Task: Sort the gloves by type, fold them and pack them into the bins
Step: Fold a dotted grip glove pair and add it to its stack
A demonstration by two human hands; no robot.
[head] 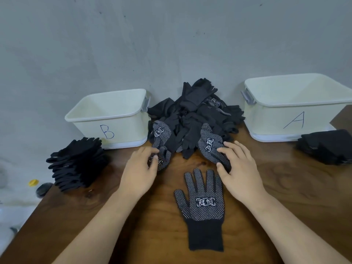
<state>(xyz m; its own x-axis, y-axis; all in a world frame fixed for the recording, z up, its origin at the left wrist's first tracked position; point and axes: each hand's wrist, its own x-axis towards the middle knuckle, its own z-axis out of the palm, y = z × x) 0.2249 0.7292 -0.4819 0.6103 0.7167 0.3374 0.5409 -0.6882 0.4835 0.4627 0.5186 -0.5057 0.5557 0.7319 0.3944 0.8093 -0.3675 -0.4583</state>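
Observation:
A black glove with white dots [201, 208] lies flat on the wooden table, palm up, cuff toward me. Behind it a loose heap of black gloves [192, 115] fills the gap between two cream bins. My left hand [139, 172] pinches a dotted glove [162, 141] at the heap's left front. On the right front of the heap my right hand [240, 172] grips another dotted glove [211, 147] between thumb and fingers. Bin B [114, 119] stands at the back left, bin A [291, 103] at the back right. Both look empty inside.
A stack of plain black gloves [78, 162] sits at the table's left edge in front of bin B. Another dark stack [327, 145] lies at the right in front of bin A. A grey wall closes the back. A yellow cap [33, 182] lies on the floor.

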